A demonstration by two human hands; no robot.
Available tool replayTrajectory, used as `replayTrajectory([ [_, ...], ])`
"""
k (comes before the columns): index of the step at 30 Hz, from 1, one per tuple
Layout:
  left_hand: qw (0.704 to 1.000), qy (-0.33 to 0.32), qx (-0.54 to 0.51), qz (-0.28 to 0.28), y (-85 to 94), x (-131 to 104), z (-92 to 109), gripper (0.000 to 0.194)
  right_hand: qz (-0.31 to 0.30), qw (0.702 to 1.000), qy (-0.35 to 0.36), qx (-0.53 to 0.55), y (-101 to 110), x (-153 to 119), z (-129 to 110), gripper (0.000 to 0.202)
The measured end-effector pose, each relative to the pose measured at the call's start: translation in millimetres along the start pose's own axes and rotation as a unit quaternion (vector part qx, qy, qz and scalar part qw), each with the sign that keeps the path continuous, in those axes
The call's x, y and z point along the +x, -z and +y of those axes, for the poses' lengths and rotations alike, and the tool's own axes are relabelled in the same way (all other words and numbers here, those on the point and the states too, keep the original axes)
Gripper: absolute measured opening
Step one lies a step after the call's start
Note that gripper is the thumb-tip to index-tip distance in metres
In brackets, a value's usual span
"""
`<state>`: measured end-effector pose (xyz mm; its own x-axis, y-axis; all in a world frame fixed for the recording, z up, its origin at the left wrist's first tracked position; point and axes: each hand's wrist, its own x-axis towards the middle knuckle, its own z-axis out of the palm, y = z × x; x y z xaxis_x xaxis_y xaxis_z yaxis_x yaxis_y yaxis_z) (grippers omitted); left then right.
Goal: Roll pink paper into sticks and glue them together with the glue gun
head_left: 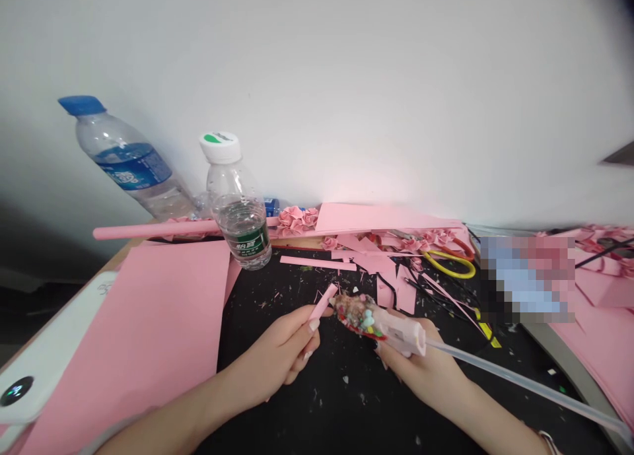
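Note:
Between the fingers and thumb of my left hand [292, 343] is a small rolled pink paper tube [323, 301], tilted up to the right. My right hand [421, 362] is wrapped round a pale glue gun [401, 333] covered near its front with colourful bits. A long translucent glue stick [520, 378] runs out of its back to the lower right. The gun's nozzle is close to the upper end of the tube; whether they touch I cannot tell. Behind the hands lies a thin pink paper strip [317, 263] on the black mat [317, 415].
Pink sheets [163, 296] lie at left beside a white device [44, 349]. A water bottle [242, 210] stands behind, with a blue-capped bottle [131, 161] leaning left. Along the wall are paper roses [296, 220], a long pink roll [158, 229], yellow-handled scissors [450, 265] and cables.

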<state>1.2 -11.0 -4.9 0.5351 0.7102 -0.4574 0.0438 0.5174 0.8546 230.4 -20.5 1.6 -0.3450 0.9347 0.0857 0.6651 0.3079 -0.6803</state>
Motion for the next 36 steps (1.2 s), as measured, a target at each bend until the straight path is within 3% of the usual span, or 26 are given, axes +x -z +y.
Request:
replayTrajectory([
  [7,1.0,-0.012,-0.011,-0.02,2.2,3,-1,0.025,-0.039,0.999,-0.025,0.002,0,-3,-1,0.014],
  [14,0.999,-0.017,-0.035,-0.03,2.3,2,-2,0.022,-0.029,0.999,-0.009,-0.023,0,-7,2,0.013],
  [21,0.998,0.002,-0.051,-0.022,2.6,1,0,0.021,-0.037,0.999,-0.026,0.017,1,0,-1,0.015],
  [27,0.997,0.002,-0.074,-0.018,4.0,2,-2,0.039,-0.018,0.999,-0.035,0.038,-2,1,4,0.027],
  [36,0.996,0.013,-0.083,-0.008,4.1,2,-3,0.042,-0.001,0.997,-0.055,0.049,-3,-2,8,0.031],
])
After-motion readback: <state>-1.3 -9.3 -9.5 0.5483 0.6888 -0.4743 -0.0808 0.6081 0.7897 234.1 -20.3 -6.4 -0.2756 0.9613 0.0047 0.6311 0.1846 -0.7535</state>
